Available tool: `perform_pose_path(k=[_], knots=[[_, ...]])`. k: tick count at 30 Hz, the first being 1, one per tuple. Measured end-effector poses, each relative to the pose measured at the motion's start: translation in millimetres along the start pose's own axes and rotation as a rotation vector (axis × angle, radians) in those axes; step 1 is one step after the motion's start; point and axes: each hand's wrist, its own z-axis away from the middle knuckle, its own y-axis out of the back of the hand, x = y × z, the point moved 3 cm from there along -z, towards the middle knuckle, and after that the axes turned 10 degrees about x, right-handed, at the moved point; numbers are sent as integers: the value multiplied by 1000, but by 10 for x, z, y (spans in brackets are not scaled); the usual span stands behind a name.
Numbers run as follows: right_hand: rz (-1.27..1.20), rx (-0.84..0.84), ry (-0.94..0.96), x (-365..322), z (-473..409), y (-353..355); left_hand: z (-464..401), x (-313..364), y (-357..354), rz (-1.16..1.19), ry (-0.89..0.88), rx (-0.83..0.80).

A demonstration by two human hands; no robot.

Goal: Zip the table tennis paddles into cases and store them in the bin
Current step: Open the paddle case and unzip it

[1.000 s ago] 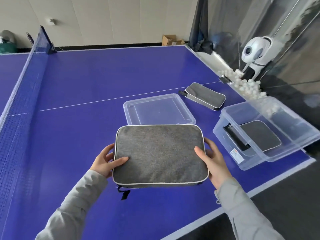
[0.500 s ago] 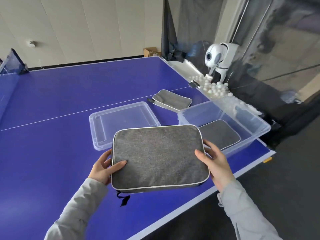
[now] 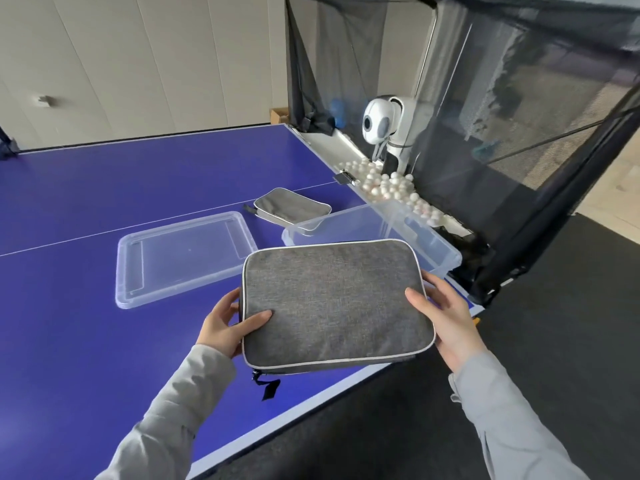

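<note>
Left hand [image 3: 221,323] and right hand [image 3: 446,317] grip opposite short edges of a grey zipped case [image 3: 336,303], thumbs on top, holding it flat above the clear bin [image 3: 433,244]. Second case [image 3: 291,209] and lid [image 3: 183,258] lie on the blue table [image 3: 86,202].

Bare blue table [image 3: 86,202] across upper left, lid [image 3: 180,258] flat at centre, second case [image 3: 291,209] behind bin [image 3: 440,251], held case [image 3: 332,299] covering bin's mouth, black net [image 3: 519,168] walling right side
</note>
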Motion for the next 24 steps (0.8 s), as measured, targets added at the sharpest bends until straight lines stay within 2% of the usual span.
perform_pose_path(k=[12, 16, 24], knots=[[-21, 59, 18, -269, -1048, 366, -604, 90, -959, -11, -35, 56], [46, 54, 25, -364, -1631, 411, -970, 53, -1359, -26, -38, 90], [321, -59, 75, -343, -2633, 365, -1484, -148, -1987, -99, -39, 174]])
